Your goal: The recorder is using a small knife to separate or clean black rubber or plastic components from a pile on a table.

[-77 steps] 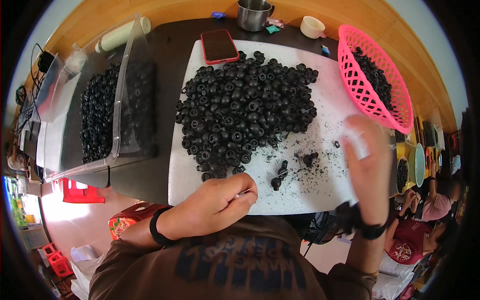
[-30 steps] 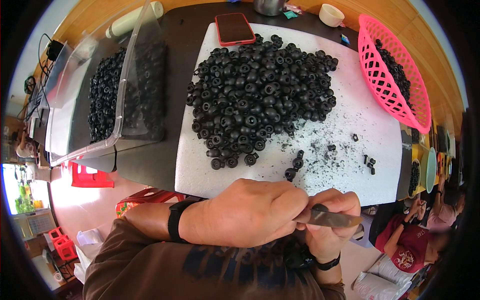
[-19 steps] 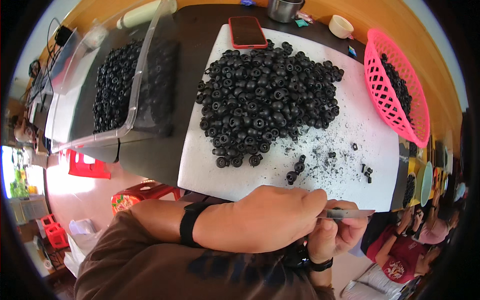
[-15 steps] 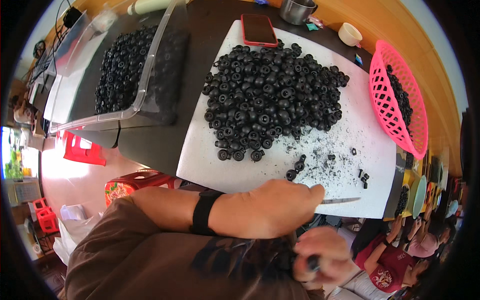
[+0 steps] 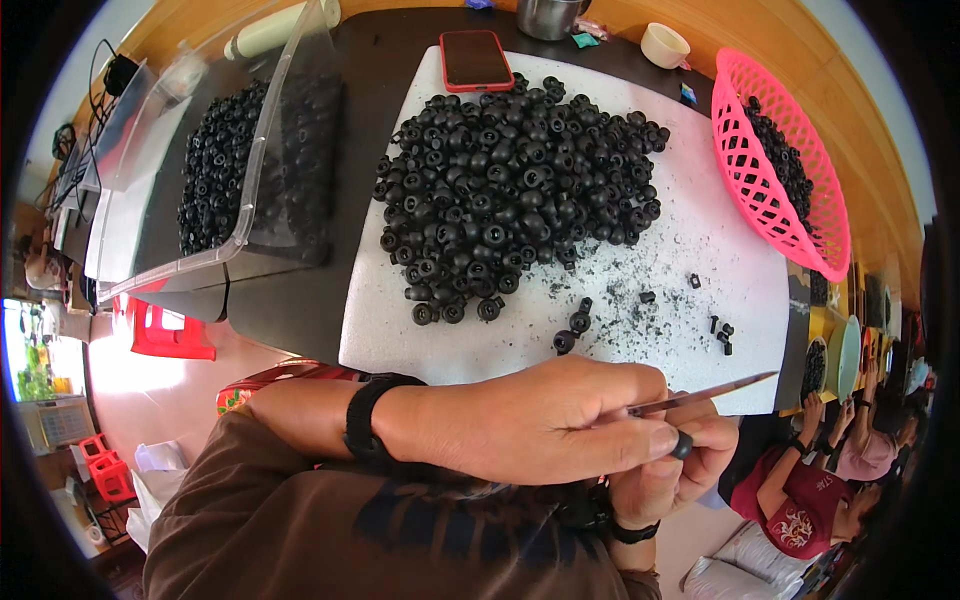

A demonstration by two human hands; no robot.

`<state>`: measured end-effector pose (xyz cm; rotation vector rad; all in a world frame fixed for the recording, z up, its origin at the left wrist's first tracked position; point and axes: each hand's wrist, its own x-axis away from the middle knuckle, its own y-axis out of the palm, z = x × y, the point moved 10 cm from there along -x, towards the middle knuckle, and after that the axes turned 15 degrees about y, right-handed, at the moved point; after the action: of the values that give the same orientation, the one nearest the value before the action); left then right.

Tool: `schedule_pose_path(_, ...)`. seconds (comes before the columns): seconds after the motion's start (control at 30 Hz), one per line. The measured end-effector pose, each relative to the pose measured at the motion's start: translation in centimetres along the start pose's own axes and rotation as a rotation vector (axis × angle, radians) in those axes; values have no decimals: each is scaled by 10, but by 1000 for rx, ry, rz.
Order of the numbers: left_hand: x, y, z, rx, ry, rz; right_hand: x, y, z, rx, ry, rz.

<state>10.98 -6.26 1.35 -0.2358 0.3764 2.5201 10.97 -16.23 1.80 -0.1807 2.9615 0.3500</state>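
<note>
White foam bd [image 5: 395, 342], near edge toward R corner: L hand [image 5: 550, 418] closed on knife [image 5: 712, 393], blade angled right and away, prob. just beyond blk rounded part [image 5: 682, 446] pinched in R hand [image 5: 709, 448].

Knife [image 5: 715, 392]: handle hidden in left hand [image 5: 535, 420]
Right hand [image 5: 655, 490]: partly behind the left
Metal mug [image 5: 546, 20]: cut off above

Red-cased phone [image 5: 475, 62] near metal mug [image 5: 547, 20]; cream cup [image 5: 660, 52] farther right; red stool [image 5: 180, 347] at left.
</note>
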Motion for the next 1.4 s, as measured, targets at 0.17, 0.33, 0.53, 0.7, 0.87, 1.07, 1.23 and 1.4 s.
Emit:
schedule_pose_path(0.17,-2,2,-3,32,54,-24,3,-1,5,83,90,11)
schedule_pose_path(0.33,-1,1,-11,49,-28,-40,2,-1,9,37,125,6)
schedule_pose_path(0.53,6,-11,-11,-30,-12,37,-14,-2,0,84,90,2)
schedule_pose_path(0.7,37,-48,-11,1,-93,274,-95,-62,-69,413,-195,275)
schedule_pose_path(0.87,68,-74,-24,86,-198,446,-171,-68,-96,977,-230,405)
schedule_pose_path(1.07,87,-90,-26,97,-201,525,-126,27,4,1108,25,-147)
schedule_pose_path(1.23,83,-91,-22,-123,-140,438,-107,78,49,1197,-109,-381)
schedule_pose_path(1.4,76,-82,-22,-213,-62,355,-104,89,60,1258,-126,-436)
